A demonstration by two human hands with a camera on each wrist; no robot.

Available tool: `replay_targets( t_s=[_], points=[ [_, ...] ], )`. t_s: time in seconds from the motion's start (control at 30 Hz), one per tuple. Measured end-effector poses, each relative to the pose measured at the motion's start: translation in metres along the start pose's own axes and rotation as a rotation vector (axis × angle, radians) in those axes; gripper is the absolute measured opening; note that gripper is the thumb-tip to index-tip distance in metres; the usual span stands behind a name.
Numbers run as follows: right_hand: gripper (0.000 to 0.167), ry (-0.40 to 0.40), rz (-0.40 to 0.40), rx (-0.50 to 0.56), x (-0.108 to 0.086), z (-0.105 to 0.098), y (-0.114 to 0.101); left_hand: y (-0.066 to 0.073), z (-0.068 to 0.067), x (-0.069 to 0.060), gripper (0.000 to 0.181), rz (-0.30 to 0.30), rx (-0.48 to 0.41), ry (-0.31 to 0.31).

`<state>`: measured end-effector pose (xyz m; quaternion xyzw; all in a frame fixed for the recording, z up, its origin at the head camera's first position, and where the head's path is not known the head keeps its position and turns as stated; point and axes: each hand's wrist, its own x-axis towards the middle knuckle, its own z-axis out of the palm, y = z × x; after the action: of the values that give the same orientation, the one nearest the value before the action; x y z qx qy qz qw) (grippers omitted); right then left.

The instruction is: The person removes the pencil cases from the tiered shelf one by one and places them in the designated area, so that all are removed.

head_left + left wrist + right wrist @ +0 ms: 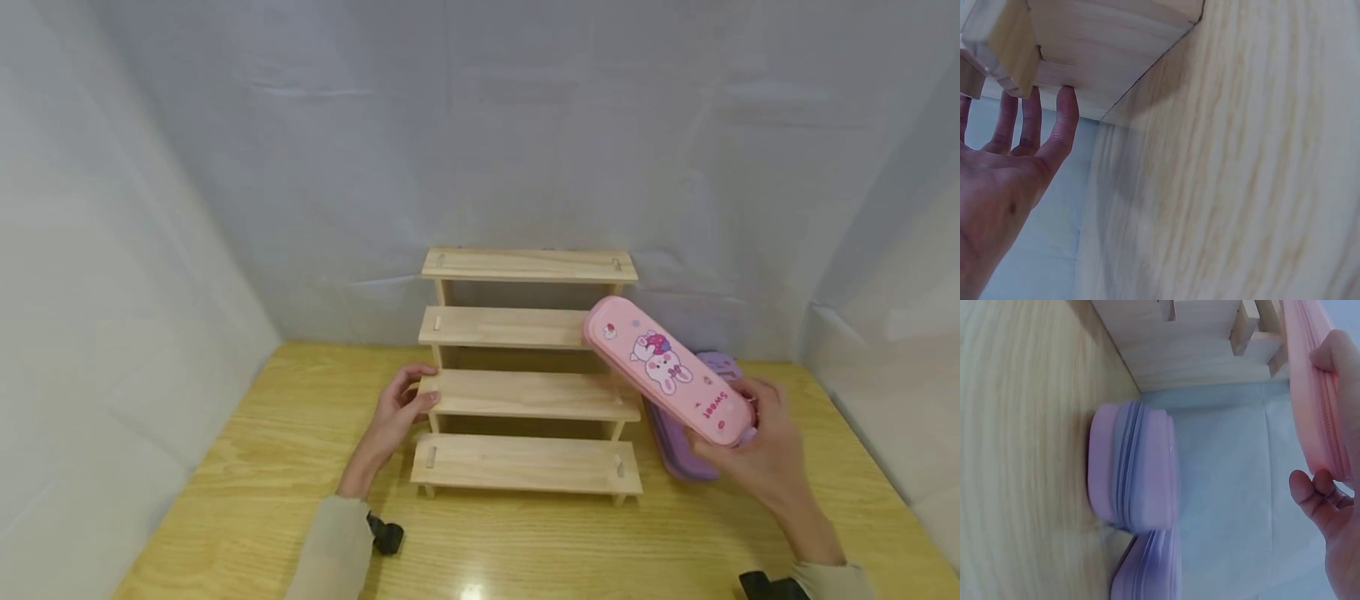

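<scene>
A four-tier wooden display rack [528, 396] stands on the table. My left hand [397, 408] holds its left end at the second tier from the bottom, thumb on the board. In the left wrist view, the fingertips [1067, 94] touch the side panel. My right hand [772, 450] grips the lower right end of a pink pencil case [663, 371] with a rabbit picture and "Sweet" on its lid. The case is tilted in the air, its upper end in front of the rack's right side. Its zipper side [1316, 394] shows in the right wrist view.
Purple zippered cases [678, 454] lie on the table right of the rack, partly hidden behind the pink one; two [1147, 469] show in the right wrist view. Pale sheeting [525, 125] hangs behind and on both sides of the wooden table [262, 467].
</scene>
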<state>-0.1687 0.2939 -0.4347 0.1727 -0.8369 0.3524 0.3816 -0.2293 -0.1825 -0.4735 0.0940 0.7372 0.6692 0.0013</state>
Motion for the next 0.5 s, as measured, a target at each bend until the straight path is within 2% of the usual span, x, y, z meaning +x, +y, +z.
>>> replay_targets(
  t_s=[0.27,0.5],
  points=[
    [0.087,0.057,0.02,-0.012,-0.013,-0.019,0.01,-0.001,0.002,0.001,0.036,0.003,-0.018,-0.018],
    [0.087,0.109,0.079,-0.024,-0.024,-0.032,0.02,-0.002,0.002,0.002,0.036,0.001,-0.02,-0.013]
  ],
)
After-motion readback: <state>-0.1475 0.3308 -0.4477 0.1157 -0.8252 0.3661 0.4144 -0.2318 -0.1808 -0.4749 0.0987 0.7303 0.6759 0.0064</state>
